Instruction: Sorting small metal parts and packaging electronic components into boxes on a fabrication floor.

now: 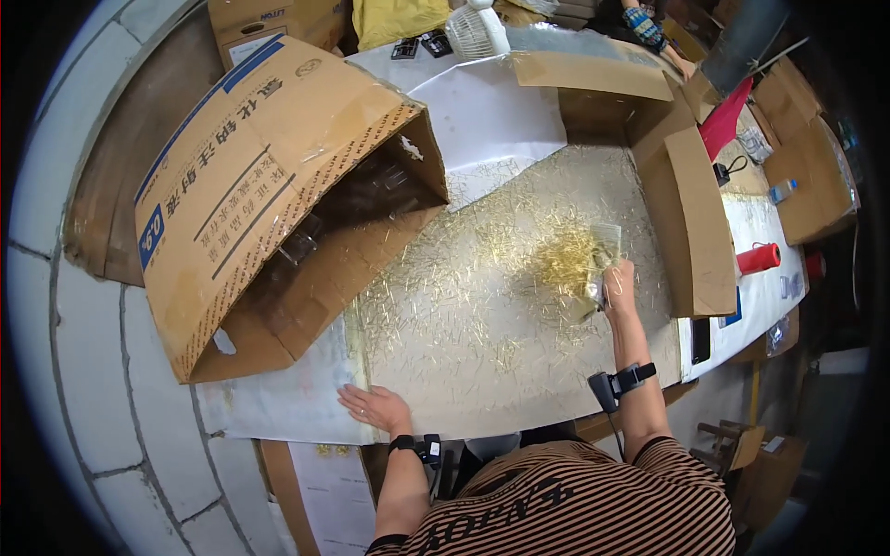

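Note:
My right hand (620, 284) is closed around the side of a clear plastic container (607, 239), tilted low over the table. Against its left side lies a dense heap of thin gold-coloured metal pieces (564, 260), like pins or short wires; whether some are inside I cannot tell. Many more of these pieces are scattered loosely over the beige work surface (445, 394). Near the front left edge, my left hand (375, 407) rests palm down on the pale table cover with its fingers stretched out, holding nothing.
A large cardboard box (269, 157) on its side, with clear plastic containers (389, 181) inside, stands at the left. Cardboard walls (691, 232) border the right. At the back are a white fan (476, 33) and another person's arm (681, 63). A red roll (759, 259) lies far right.

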The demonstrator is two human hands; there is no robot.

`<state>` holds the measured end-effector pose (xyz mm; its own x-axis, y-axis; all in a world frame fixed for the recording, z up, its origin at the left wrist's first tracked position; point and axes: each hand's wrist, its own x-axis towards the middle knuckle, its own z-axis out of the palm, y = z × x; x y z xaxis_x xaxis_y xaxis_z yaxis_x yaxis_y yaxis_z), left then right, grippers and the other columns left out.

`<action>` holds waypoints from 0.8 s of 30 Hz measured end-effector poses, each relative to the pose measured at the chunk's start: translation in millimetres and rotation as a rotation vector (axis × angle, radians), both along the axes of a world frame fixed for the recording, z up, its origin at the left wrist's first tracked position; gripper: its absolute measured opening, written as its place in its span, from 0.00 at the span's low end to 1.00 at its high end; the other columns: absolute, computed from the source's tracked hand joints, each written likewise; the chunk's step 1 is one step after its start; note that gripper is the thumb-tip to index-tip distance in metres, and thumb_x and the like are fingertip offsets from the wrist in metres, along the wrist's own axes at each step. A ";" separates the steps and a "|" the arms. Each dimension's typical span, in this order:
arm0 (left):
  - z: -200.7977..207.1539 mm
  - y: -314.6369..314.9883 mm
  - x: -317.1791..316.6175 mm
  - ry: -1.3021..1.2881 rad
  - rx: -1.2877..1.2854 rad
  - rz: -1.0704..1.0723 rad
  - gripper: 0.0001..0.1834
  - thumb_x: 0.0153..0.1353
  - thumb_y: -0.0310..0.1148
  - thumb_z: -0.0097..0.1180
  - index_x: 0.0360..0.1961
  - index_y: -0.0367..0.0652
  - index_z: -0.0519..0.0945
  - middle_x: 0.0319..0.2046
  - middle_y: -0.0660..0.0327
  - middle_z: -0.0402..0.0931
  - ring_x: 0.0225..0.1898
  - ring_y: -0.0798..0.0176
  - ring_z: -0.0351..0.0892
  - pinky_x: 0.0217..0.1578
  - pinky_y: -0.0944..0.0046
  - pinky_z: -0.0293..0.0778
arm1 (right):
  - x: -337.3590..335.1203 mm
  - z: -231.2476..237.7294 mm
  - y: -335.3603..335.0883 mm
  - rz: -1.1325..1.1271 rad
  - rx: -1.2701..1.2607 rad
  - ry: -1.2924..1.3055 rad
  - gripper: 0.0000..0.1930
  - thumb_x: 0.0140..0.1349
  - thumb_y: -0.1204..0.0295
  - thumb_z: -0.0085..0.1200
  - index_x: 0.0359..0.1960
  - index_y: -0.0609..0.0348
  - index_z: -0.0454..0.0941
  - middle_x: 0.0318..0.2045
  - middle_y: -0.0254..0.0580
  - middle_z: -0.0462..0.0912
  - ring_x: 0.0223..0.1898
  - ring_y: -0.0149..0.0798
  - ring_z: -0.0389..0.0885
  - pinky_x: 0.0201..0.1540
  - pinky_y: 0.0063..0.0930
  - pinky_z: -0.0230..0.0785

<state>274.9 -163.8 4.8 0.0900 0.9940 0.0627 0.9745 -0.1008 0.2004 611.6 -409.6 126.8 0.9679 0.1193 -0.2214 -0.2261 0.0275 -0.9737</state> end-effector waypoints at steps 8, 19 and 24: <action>1.4 -0.9 3.5 0.054 0.005 0.010 0.30 0.61 0.35 0.38 0.62 0.34 0.52 0.65 0.49 0.46 0.67 0.50 0.39 0.63 0.50 0.42 | 23.8 15.2 -15.1 -0.088 -0.170 -0.024 0.08 0.61 0.73 0.45 0.30 0.62 0.77 0.22 0.31 0.75 0.20 0.25 0.71 0.21 0.20 0.62; -8.3 -2.2 -2.2 0.075 0.031 -0.003 0.29 0.61 0.35 0.37 0.62 0.34 0.52 0.65 0.49 0.45 0.67 0.51 0.40 0.63 0.50 0.42 | 51.6 -3.9 -45.4 -0.212 -0.014 -0.139 0.08 0.59 0.70 0.54 0.31 0.64 0.78 0.20 0.26 0.72 0.19 0.21 0.64 0.21 0.21 0.55; -6.3 1.0 -1.2 0.072 0.053 -0.008 0.29 0.61 0.36 0.37 0.62 0.32 0.52 0.65 0.48 0.46 0.67 0.49 0.40 0.63 0.49 0.43 | 71.7 7.3 -32.3 -0.266 -0.051 -0.233 0.08 0.58 0.71 0.53 0.29 0.63 0.79 0.19 0.27 0.72 0.20 0.22 0.65 0.22 0.22 0.57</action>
<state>273.7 -162.8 -1.5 0.1044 0.9886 0.1086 0.9853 -0.1176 0.1237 683.3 -441.9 134.1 0.9888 -0.1492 0.0101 0.0111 0.0060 -0.9999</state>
